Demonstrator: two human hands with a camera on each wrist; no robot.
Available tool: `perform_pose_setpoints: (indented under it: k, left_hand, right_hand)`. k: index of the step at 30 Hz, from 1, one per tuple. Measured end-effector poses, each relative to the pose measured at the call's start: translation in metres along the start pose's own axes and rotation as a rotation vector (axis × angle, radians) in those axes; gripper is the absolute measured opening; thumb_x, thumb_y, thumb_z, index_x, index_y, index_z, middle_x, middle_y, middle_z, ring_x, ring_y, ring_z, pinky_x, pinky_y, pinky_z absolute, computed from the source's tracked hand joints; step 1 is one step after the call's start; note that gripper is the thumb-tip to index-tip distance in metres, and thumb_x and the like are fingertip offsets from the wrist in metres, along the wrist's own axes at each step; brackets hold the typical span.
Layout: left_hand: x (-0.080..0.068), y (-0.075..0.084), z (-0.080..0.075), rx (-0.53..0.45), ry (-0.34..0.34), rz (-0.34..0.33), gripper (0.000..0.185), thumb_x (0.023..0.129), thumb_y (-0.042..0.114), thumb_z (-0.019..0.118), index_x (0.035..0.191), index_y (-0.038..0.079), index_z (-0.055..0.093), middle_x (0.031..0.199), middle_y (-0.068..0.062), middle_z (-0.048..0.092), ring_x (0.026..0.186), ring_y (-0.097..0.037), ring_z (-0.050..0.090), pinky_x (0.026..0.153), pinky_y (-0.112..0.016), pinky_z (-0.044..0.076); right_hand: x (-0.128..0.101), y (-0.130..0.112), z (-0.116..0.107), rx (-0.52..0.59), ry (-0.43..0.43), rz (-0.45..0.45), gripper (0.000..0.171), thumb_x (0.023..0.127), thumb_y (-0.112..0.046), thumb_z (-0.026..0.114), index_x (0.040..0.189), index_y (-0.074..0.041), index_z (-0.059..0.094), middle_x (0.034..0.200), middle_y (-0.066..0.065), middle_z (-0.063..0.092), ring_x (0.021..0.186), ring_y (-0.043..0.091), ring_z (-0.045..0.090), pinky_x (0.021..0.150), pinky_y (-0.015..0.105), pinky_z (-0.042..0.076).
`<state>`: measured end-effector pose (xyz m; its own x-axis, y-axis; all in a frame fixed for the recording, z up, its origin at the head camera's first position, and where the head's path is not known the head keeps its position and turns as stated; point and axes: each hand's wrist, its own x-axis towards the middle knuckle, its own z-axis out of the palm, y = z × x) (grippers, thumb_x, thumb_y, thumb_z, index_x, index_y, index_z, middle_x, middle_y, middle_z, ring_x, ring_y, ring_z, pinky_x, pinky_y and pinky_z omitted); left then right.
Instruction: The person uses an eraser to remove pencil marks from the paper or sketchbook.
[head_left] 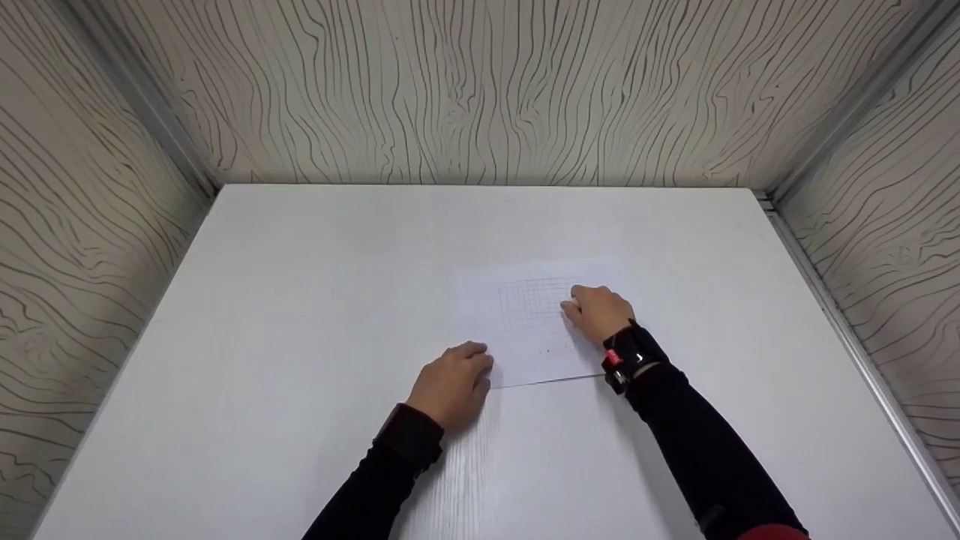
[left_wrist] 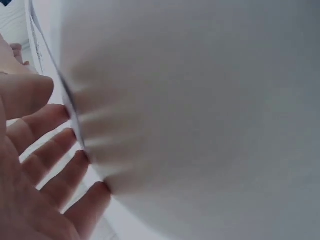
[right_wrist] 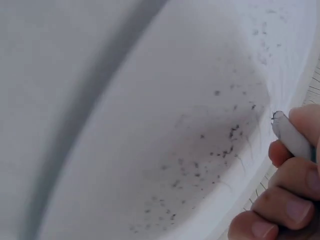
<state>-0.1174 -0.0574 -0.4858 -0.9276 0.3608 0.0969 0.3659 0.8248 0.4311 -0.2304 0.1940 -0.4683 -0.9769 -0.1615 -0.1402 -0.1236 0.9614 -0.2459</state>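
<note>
Paper (head_left: pixel 517 367) bears a drawn grid (head_left: pixel 531 301), the right grip (head_left: pixel 600 313) pinching an eraser (right_wrist: pixel 292 137).

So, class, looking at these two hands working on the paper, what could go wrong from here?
The paper might slip or crease: the left hand touches it only near one corner. Dark crumbs lie on it and could smear if rubbed. The eraser in the right hand has a darkened tip, so it may smudge the grid.

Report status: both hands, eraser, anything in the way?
Right hand pinching white eraser by drawn grid. Left hand touching paper at near-left corner. Dark crumbs on paper; no other obstruction visible.
</note>
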Motion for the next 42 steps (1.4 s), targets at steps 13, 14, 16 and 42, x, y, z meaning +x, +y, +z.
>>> perform_pose_setpoints:
  k: [13, 14, 16, 42]
  left_hand:
    - [0.014, -0.007, -0.006, 0.079, 0.133, -0.005, 0.024, 0.090, 0.014, 0.068, 0.114, 0.012, 0.072, 0.125, -0.007, 0.067, 0.117, -0.024, 0.064, 0.089, -0.038, 0.058]
    - [0.017, -0.008, -0.005, 0.088, 0.140, -0.009, 0.026, 0.090, 0.013, 0.069, 0.116, 0.012, 0.071, 0.126, -0.008, 0.066, 0.119, -0.025, 0.063, 0.090, -0.039, 0.057]
    - [0.022, -0.012, -0.003, 0.112, 0.128, -0.013, 0.031, 0.089, 0.013, 0.070, 0.120, 0.009, 0.069, 0.130, -0.009, 0.064, 0.122, -0.026, 0.061, 0.096, -0.039, 0.054]
    - [0.012, -0.010, 0.013, 0.184, 0.063, -0.032, 0.037, 0.085, 0.024, 0.075, 0.119, 0.011, 0.068, 0.127, -0.008, 0.064, 0.117, -0.026, 0.063, 0.099, -0.046, 0.052]
  right_hand:
    - [-0.009, -0.015, 0.002, 0.086, -0.038, -0.007, 0.035, 0.097, -0.033, 0.055, 0.071, -0.010, 0.052, 0.061, 0.000, 0.044, 0.058, 0.017, 0.047, 0.052, 0.027, 0.032]
    - [-0.009, -0.018, 0.003, 0.086, -0.040, -0.014, 0.034, 0.097, -0.033, 0.055, 0.072, -0.010, 0.053, 0.061, 0.000, 0.045, 0.059, 0.017, 0.048, 0.053, 0.027, 0.033]
    - [-0.008, -0.023, 0.006, 0.086, -0.042, -0.028, 0.034, 0.097, -0.033, 0.056, 0.072, -0.010, 0.054, 0.061, 0.000, 0.045, 0.059, 0.017, 0.048, 0.053, 0.027, 0.033]
    - [-0.013, -0.036, 0.031, -0.036, 0.023, -0.098, 0.034, 0.094, -0.030, 0.063, 0.072, -0.011, 0.048, 0.061, 0.003, 0.048, 0.058, 0.020, 0.047, 0.052, 0.033, 0.038]
